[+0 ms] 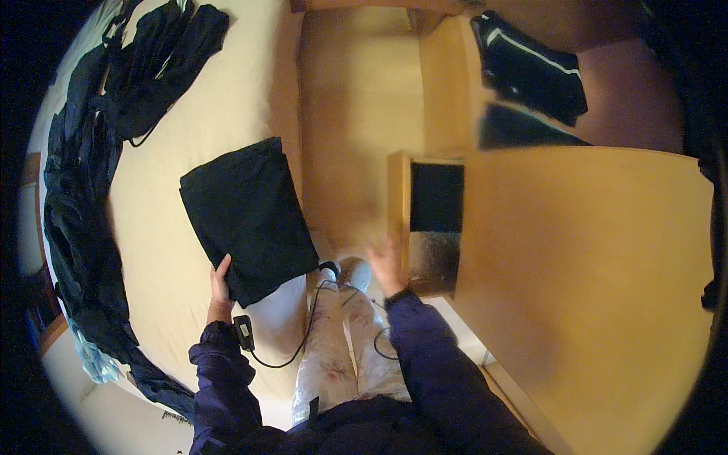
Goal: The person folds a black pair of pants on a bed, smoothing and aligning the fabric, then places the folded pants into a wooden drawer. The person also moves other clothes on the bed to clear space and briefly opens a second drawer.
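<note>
A folded black garment [250,222] lies at the edge of the bed. My left hand [222,281] grips its near left corner, with the thumb on top and the other fingers mostly hidden. To the right, my right hand [388,264] is blurred and holds nothing, its fingers apart. It is beside the front panel of a pulled-out wooden drawer [398,210]. Inside the drawer are a folded black cloth [437,196] and a dark greyish surface [435,253] that I cannot identify.
More black clothes [85,199] are heaped along the far side of the cream-sheeted bed [153,227]. A black cable with a small box [243,333] runs across my lap. At right is a wooden tabletop [580,256]; beyond it lie dark garments with white piping [532,71].
</note>
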Demonstrator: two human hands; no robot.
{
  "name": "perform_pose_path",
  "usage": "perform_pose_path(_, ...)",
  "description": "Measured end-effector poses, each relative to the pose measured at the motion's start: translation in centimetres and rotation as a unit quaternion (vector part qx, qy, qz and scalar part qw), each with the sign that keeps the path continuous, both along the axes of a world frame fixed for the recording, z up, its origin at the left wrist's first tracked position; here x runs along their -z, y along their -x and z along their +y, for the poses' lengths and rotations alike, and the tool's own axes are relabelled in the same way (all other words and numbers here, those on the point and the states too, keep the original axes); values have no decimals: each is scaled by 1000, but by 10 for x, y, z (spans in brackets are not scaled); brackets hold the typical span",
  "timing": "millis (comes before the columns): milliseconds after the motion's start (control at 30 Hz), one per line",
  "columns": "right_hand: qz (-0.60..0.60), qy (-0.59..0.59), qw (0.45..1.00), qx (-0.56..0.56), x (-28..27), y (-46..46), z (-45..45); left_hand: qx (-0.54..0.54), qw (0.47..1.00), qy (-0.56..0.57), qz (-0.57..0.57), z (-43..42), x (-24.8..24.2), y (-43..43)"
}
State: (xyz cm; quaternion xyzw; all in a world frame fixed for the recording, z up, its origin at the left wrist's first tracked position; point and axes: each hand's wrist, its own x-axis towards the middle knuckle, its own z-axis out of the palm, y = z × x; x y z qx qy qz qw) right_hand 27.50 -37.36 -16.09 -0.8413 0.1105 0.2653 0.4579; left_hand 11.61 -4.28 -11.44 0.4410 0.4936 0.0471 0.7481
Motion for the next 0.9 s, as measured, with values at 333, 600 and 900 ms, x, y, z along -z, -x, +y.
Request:
perform_pose_path(333, 106, -15, 994, 36, 136, 56, -143, -49, 998, 12, 37, -11, -9, -6)
perform_pose_path(600, 55, 372, 919, -120, 189, 31, -185, -10, 997, 31, 66, -13, -6, -5)
perform_pose_path(900, 55, 332, 928, -158, 119, 41, -97, -17, 999, 46, -9, -19, -4, -8)
